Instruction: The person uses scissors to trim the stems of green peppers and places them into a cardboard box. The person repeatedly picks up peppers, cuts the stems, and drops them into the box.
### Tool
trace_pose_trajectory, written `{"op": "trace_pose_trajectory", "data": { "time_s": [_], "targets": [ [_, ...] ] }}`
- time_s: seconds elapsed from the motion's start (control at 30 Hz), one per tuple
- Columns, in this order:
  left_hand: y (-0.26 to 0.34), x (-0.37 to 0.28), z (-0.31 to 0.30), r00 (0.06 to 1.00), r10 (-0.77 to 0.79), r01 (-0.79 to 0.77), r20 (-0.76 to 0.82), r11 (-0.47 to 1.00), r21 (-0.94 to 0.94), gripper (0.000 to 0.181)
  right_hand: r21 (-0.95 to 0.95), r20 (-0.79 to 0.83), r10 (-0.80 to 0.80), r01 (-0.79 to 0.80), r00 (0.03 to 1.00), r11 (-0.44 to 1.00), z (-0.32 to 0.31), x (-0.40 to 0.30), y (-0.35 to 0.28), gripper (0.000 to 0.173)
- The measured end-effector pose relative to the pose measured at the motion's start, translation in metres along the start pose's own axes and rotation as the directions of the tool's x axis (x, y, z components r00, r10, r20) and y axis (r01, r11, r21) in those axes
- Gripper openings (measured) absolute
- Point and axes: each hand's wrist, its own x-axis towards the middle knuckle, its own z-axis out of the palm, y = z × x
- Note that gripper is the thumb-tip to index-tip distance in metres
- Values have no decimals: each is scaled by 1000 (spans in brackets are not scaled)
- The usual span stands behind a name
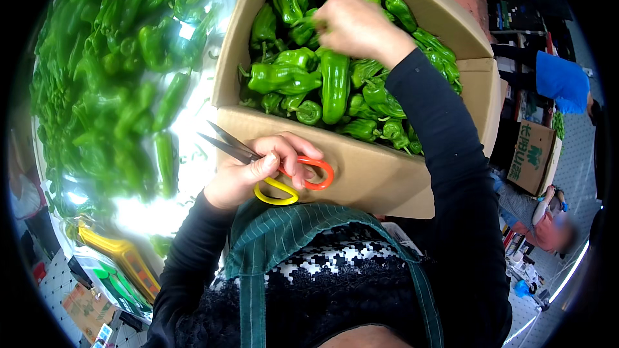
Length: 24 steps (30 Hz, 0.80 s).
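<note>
My left hand (271,164) holds a pair of scissors (232,145) near the box's front wall. Their dark blades are parted and point up and left; one handle loop is orange-red, the other yellow. Inside the cardboard box (329,169) lie many glossy green peppers (333,87), most with stems on. Over the far part of the box, my right hand (350,24) is closed, its fingertips on a green pepper (304,24). Motion blur and the fingers hide part of that pepper.
A bright table (193,121) on the left bears a large heap of green peppers (101,67) beside clear plastic film. A yellow plastic object (121,261) stands at its near edge. To the right are a printed carton (532,154) and two other people.
</note>
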Motion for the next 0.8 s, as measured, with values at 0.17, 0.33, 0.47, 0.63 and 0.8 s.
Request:
{"op": "trace_pose_trajectory", "data": {
  "time_s": [0.17,0.33,0.47,0.63,0.8],
  "targets": [
    [-2,3,-2,1000,-1,1,29,1000,28,45,142,-114,4,13,994,990,-11,-17,15,36],
    [5,6,-2,993,-71,56,97,987,150,48,139,-55,-332,337,942,931,29,-32,-43,39],
    [9,6,-1,990,-109,90,91,978,187,48,11,-77,-302,303,950,953,39,-15,-67,31],
    [9,6,-1,989,-125,111,80,981,156,47,59,-134,-206,216,969,975,12,-10,-41,12],
    [11,10,-3,982,-151,133,113,979,153,45,63,-406,-380,441,831,896,8,-31,-43,13]
  ]
}}
